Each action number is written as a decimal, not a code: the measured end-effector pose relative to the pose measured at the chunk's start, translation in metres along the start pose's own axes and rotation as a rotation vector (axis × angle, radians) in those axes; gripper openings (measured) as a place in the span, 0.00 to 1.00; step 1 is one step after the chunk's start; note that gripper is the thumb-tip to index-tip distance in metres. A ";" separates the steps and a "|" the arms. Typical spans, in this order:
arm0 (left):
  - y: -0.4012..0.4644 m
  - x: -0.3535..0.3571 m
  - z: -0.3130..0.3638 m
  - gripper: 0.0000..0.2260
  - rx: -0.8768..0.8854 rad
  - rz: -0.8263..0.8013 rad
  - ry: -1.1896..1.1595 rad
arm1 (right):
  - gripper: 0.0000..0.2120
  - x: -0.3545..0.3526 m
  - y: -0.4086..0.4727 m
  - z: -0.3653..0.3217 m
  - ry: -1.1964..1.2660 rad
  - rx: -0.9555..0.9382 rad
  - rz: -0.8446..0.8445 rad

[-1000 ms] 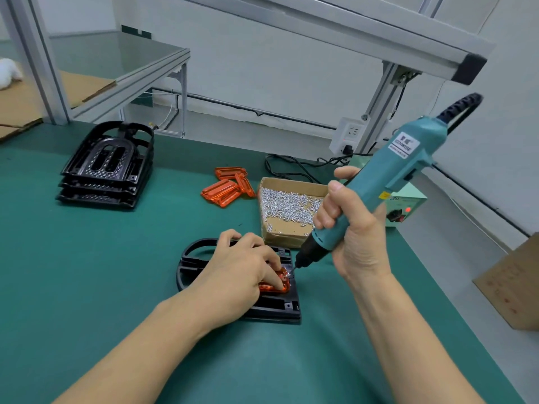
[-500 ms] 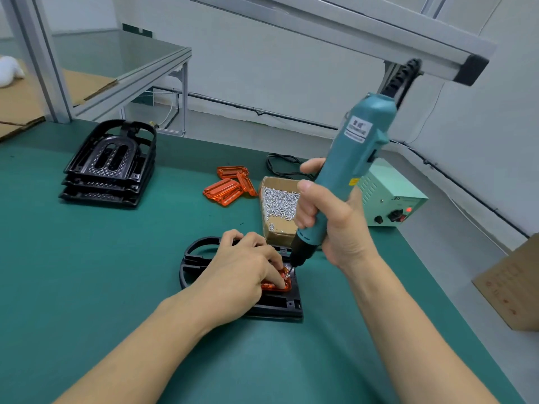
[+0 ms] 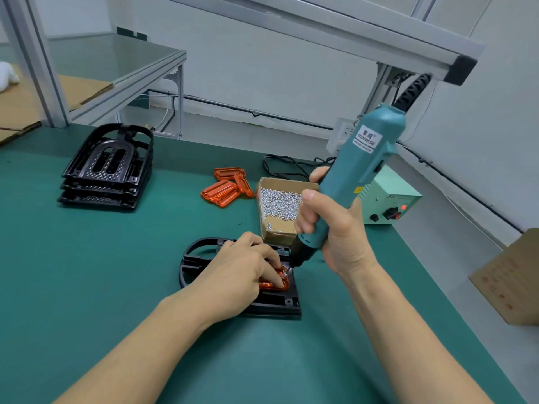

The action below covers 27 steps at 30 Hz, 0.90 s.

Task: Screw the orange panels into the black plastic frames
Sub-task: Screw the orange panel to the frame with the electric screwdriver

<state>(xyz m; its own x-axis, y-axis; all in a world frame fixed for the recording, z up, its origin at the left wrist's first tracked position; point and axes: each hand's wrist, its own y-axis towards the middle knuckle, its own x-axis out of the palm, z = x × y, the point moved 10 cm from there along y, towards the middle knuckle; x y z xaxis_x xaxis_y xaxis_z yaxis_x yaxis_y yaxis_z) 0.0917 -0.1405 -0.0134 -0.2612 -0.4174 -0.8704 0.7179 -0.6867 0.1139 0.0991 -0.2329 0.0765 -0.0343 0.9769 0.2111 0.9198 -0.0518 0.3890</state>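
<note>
Right hand (image 3: pixel 335 228) clamps the screwdriver (image 3: pixel 350 182), tip angled down-left onto the orange panel (image 3: pixel 275 282); left hand (image 3: pixel 242 269) fingers press that panel into the black frame (image 3: pixel 271 304).

A white label (image 3: pixel 366 139) is fixed near the top of the teal electric screwdriver (image 3: pixel 354 179); on it the brand "KINWISE" is read in capitals, with two characters above it that cannot be made out and a line of smaller print below that is too fine to be read. A small yellow sticker (image 3: pixel 357 190) is seen lower on the tool's body, its marking illegible. On the pale green power supply box (image 3: pixel 390 203) the letters "LED" are read beside a lit red lamp.
</note>
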 end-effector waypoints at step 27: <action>-0.002 -0.003 0.001 0.22 -0.036 -0.012 -0.029 | 0.11 0.008 -0.001 -0.003 0.023 -0.015 -0.077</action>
<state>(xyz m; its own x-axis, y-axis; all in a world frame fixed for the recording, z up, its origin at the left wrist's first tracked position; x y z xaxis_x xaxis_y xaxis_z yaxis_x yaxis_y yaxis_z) 0.0902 -0.1385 -0.0106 -0.2888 -0.4268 -0.8570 0.7372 -0.6703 0.0854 0.0966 -0.2256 0.0805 -0.1137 0.9730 0.2011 0.9082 0.0197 0.4180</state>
